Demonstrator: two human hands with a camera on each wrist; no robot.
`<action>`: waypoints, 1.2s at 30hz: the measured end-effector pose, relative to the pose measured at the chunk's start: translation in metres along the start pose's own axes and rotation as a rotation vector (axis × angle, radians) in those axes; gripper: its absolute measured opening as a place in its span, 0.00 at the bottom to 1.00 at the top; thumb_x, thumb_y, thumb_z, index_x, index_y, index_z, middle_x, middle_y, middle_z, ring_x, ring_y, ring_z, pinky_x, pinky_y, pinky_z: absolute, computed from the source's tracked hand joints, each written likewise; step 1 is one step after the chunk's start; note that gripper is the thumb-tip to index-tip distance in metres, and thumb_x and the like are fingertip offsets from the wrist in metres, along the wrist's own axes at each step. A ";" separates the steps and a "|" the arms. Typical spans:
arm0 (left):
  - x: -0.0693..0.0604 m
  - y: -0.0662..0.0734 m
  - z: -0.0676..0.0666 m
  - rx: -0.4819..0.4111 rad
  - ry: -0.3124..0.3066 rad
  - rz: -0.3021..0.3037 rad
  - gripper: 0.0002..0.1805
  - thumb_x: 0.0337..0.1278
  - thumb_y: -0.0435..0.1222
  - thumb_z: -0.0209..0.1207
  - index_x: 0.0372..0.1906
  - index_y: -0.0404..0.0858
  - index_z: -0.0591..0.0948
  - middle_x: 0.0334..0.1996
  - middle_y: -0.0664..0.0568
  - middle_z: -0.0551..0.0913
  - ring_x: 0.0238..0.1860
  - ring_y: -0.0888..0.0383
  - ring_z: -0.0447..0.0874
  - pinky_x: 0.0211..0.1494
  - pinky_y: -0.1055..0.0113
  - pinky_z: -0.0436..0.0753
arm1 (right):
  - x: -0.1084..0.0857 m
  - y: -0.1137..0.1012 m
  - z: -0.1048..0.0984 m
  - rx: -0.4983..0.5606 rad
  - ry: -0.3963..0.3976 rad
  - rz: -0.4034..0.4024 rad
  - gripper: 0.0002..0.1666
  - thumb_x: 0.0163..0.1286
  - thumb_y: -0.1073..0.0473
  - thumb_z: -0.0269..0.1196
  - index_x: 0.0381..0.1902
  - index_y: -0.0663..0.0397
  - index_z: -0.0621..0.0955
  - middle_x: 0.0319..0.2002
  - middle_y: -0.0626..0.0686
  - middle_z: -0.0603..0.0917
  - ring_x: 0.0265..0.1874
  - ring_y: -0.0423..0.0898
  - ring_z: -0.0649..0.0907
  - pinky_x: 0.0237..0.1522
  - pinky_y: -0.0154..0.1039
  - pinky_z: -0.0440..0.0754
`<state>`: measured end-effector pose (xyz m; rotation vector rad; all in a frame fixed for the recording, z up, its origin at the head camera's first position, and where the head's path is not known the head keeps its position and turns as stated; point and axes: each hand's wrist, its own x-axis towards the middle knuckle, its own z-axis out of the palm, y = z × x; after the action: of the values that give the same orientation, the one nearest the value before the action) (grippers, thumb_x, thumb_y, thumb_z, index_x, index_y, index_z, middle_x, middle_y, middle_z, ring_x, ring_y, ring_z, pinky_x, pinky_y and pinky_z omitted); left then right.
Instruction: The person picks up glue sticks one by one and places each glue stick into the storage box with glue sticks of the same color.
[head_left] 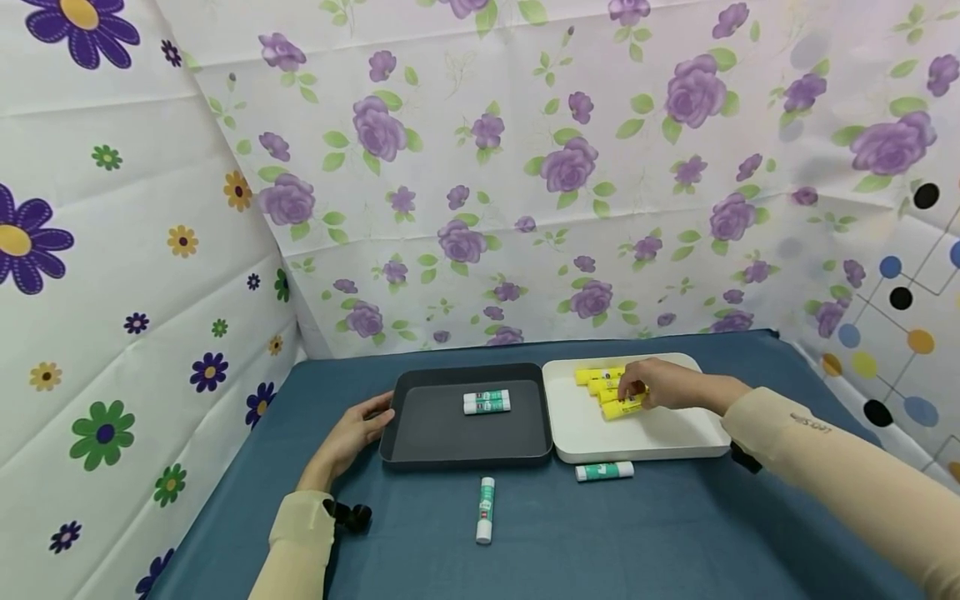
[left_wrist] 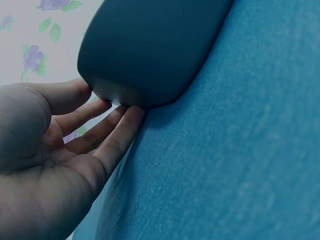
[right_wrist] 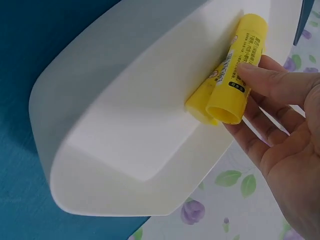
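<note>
My right hand [head_left: 663, 385] reaches over the white tray [head_left: 660, 435] and pinches a yellow glue stick [right_wrist: 239, 70] between thumb and fingers. Beneath it, another yellow glue stick [right_wrist: 201, 106] shows in the right wrist view. In the head view several yellow glue sticks [head_left: 598, 375] lie side by side in that tray, partly covered by my fingers. My left hand [head_left: 352, 433] touches the left side of the dark grey tray [head_left: 431, 439], fingers nearly straight against its outer corner. Two green-and-white glue sticks [head_left: 486, 407] lie together inside the dark tray.
One green-and-white glue stick [head_left: 486, 510] lies on the blue cloth [head_left: 555, 542] before the dark tray, pointing toward me. Another green glue stick [head_left: 604, 472] lies crosswise along the white tray's front edge. The trays stand side by side, with flowered sheets [head_left: 465, 208] behind.
</note>
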<state>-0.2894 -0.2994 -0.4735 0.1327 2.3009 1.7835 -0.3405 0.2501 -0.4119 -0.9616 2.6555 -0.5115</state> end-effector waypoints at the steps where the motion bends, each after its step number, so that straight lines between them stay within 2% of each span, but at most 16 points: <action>1: 0.000 0.000 0.000 0.002 0.003 -0.002 0.32 0.83 0.37 0.51 0.83 0.37 0.59 0.74 0.35 0.64 0.76 0.39 0.64 0.78 0.42 0.64 | 0.000 0.000 0.000 -0.008 -0.002 -0.006 0.22 0.60 0.80 0.69 0.44 0.49 0.89 0.35 0.46 0.79 0.36 0.45 0.75 0.42 0.42 0.75; 10: 0.001 0.000 0.000 0.027 0.004 0.005 0.32 0.83 0.38 0.51 0.83 0.37 0.58 0.75 0.36 0.63 0.76 0.39 0.63 0.78 0.41 0.64 | -0.002 0.003 0.003 -0.029 -0.002 0.000 0.24 0.61 0.80 0.68 0.45 0.47 0.87 0.34 0.46 0.79 0.35 0.44 0.75 0.43 0.41 0.77; 19: 0.002 0.000 -0.001 0.018 0.010 0.003 0.31 0.83 0.38 0.51 0.83 0.37 0.59 0.75 0.36 0.63 0.76 0.39 0.63 0.79 0.41 0.64 | -0.001 0.001 0.007 -0.075 0.003 -0.011 0.24 0.63 0.81 0.65 0.46 0.47 0.87 0.33 0.47 0.76 0.36 0.45 0.74 0.41 0.42 0.73; 36: -0.002 -0.001 0.001 0.030 -0.006 0.022 0.32 0.83 0.37 0.51 0.83 0.35 0.57 0.76 0.32 0.61 0.76 0.36 0.62 0.78 0.39 0.64 | -0.003 -0.002 -0.002 -0.140 -0.017 0.002 0.23 0.63 0.80 0.63 0.46 0.49 0.87 0.34 0.48 0.78 0.35 0.45 0.74 0.41 0.41 0.74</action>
<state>-0.2875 -0.2994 -0.4741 0.1685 2.3313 1.7573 -0.3378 0.2512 -0.4086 -0.9976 2.7057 -0.3190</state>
